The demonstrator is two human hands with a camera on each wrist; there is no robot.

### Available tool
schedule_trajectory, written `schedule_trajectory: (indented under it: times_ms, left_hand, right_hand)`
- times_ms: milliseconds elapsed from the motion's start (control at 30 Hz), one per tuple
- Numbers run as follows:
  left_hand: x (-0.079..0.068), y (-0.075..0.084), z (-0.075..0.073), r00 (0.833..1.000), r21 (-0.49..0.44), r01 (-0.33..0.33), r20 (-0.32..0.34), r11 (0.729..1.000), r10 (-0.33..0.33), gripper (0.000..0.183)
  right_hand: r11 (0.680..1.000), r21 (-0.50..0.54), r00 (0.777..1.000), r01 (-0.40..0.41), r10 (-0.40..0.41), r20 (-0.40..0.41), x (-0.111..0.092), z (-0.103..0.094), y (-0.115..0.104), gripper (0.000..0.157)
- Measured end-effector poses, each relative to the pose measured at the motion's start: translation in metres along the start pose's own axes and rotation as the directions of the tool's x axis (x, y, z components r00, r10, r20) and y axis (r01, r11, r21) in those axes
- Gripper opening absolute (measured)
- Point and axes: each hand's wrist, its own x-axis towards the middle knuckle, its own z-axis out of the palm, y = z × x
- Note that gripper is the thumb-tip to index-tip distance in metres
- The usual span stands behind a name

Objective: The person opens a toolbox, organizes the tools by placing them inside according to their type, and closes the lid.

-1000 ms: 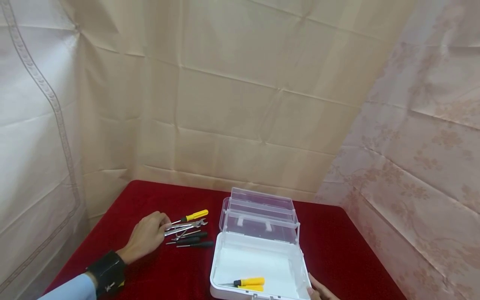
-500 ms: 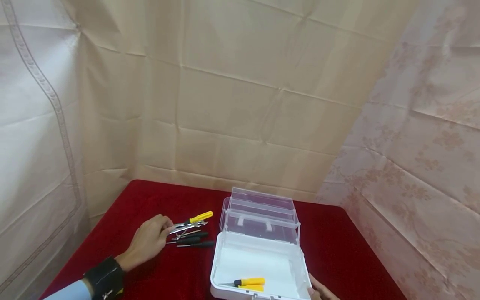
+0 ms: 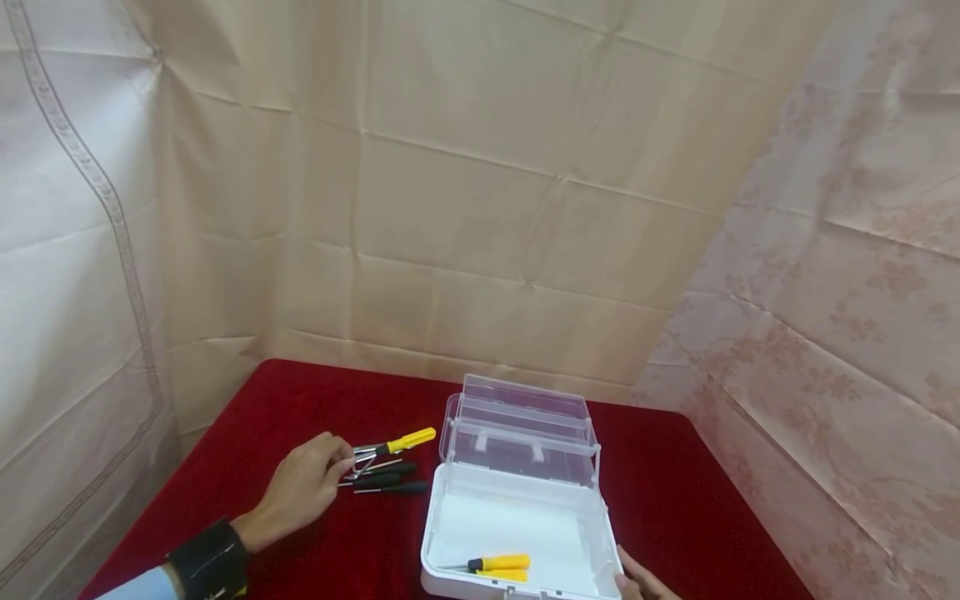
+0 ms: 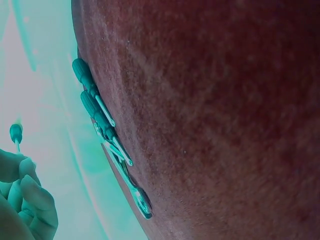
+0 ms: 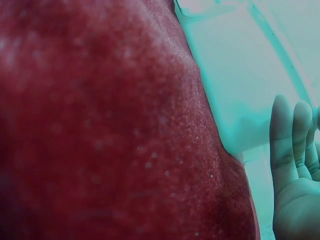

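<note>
My left hand (image 3: 300, 479) pinches the metal shaft of a yellow-handled screwdriver (image 3: 411, 439), its handle pointing right and slightly up. In the left wrist view the screwdriver (image 4: 16, 132) is raised above the tools on the cloth. Beneath it lie silver wrenches (image 4: 135, 190), partly hidden by the hand in the head view, and several black-handled screwdrivers (image 3: 405, 487). At the lower right, my right hand (image 3: 643, 579) touches the right side of a white toolbox (image 3: 517, 483). Its fingers (image 5: 281, 135) look straight beside the box wall in the right wrist view.
The toolbox's clear lid (image 3: 517, 417) stands open toward the back. Inside the box, near its front, lie two yellow-handled screwdrivers (image 3: 504, 563). A red cloth (image 3: 300, 400) covers the table, with beige curtains (image 3: 480, 208) hanging behind it.
My left hand has moved slightly right and lifted the yellow-handled screwdriver from behind the wrenches, so it now overlaps them. My right hand and the toolbox have stayed in place.
</note>
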Motion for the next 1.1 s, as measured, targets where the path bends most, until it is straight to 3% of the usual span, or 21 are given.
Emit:
schedule_trajectory:
  times_ms: [100,233,467,800,1100]
  left_hand:
    - [-0.001,0.001,0.001,1.000,0.003,-0.001,-0.005,1.000,0.001,0.014]
    - [-0.002,0.004,0.000,1.000,-0.007,-0.007,-0.002,1.000,0.007,0.014]
    - [-0.004,0.009,-0.002,1.000,-0.019,-0.028,-0.013,0.999,0.028,0.016]
    - [-0.009,0.010,-0.002,0.999,-0.027,-0.044,-0.033,0.999,0.043,0.019]
    - [-0.013,0.011,0.000,0.997,-0.050,-0.061,-0.050,0.997,0.059,0.018]
  right_hand:
    - [1.000,-0.011,1.000,0.007,-0.008,-0.028,0.000,0.002,0.000,0.092]
    - [1.000,0.011,1.000,0.002,-0.002,-0.007,0.002,-0.001,0.002,0.101]
    - [1.000,-0.004,1.000,-0.014,0.014,-0.022,0.001,0.001,0.001,0.095]
    - [1.000,0.002,1.000,-0.016,0.016,-0.008,0.003,-0.002,0.004,0.100]
    - [0.998,-0.046,0.999,-0.045,0.045,0.002,0.004,-0.002,0.004,0.090]
